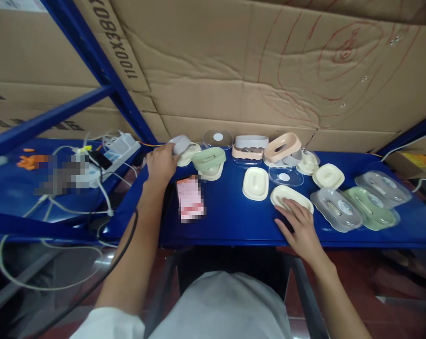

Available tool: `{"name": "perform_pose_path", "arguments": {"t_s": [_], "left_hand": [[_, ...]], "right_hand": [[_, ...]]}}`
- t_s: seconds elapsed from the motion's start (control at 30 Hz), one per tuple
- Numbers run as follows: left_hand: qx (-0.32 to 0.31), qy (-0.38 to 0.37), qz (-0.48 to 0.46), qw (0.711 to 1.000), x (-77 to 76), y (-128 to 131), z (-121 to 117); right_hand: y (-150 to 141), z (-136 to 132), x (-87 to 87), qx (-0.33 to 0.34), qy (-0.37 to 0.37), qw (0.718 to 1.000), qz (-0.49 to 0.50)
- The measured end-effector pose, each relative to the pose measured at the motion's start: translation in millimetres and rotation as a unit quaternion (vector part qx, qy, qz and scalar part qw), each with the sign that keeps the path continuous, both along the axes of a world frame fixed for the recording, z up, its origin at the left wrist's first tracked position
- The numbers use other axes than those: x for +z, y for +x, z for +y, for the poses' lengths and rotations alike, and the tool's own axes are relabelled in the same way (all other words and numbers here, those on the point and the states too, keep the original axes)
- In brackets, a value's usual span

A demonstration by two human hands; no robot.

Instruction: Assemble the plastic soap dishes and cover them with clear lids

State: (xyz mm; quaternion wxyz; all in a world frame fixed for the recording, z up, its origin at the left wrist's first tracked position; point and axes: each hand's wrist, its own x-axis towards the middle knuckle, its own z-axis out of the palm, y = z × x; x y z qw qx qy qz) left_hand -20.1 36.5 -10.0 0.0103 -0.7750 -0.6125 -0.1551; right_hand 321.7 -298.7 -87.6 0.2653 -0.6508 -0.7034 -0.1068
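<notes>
Left hand [162, 162]: fingertips touch a grey piece [180, 143] near the back edge of the table [227, 216] (whether clamped, cannot tell). Right hand [300, 228]: fingers spread, thumb apart, touches an oblong cream dish [285, 194] toward the front edge.

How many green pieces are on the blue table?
2: one green piece to the right of the left hand, and a second green piece under a clear lid toward the table's right end. More could be hidden among the stacks.
</notes>
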Motion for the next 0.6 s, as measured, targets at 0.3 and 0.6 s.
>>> {"name": "perform_pose_path", "arguments": {"t_s": [0.3, 0.6], "left_hand": [[-0.248, 0.201, -0.085, 0.944, 1.1, 30.6, -132.4], [-0.400, 0.156, -0.097, 0.898, -28.7, 70.2, -227.6]], "right_hand": [[-9.0, -11.4, 0.6, -0.115, 0.002, 0.993, -0.005], [-51.6, -36.9, 3.7, 0.043, -0.038, 0.996, 0.066]]}}
